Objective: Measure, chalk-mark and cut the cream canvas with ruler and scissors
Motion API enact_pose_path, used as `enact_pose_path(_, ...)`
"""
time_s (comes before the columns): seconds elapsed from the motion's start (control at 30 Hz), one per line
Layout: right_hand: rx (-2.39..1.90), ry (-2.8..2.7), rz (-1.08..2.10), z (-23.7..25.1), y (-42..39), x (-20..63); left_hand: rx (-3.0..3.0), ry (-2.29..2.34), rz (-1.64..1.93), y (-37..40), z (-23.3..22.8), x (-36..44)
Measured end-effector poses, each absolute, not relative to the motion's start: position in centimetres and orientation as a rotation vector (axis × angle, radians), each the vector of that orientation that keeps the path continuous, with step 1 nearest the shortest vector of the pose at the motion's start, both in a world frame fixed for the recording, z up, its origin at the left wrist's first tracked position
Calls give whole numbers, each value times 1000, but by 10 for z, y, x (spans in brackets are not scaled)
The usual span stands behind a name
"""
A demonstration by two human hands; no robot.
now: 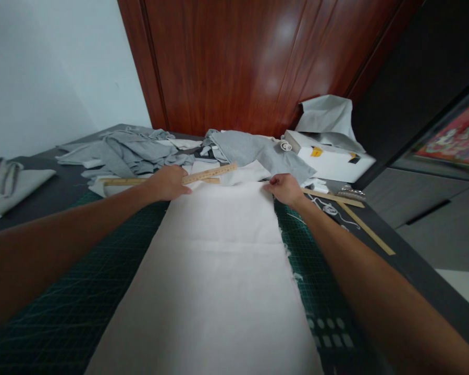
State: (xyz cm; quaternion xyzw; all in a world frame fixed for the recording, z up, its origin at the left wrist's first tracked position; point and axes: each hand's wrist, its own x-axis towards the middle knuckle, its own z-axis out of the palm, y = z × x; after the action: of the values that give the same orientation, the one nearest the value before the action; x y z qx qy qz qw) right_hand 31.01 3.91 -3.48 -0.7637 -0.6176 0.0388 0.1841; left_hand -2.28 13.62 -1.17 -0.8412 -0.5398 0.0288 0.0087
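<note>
White fabric (214,271) lies flat along the green cutting mat (82,291) on the bench, its far corners held, left hand (168,182) pressing flat beside a wooden ruler (209,173), right hand (285,188) pinching closed, apparently mid-straightening, needing an even pull.

Left hand (168,183) flat on far corner of white fabric strip (214,260), right hand (285,188) pinching opposite corner, green cutting mat (82,291) beneath, wooden ruler (211,173) beyond
</note>
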Motion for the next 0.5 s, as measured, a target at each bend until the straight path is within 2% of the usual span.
enact_pose_path(0.27, -2154, -1723, 55, -54, 35, 317, -2595, -1516, -83, 120, -9, -15)
enact_pose_path(0.5, -1959, -1666, -121, -21, -30, 313, -2720, -1176, -141, 34, -5, -3)
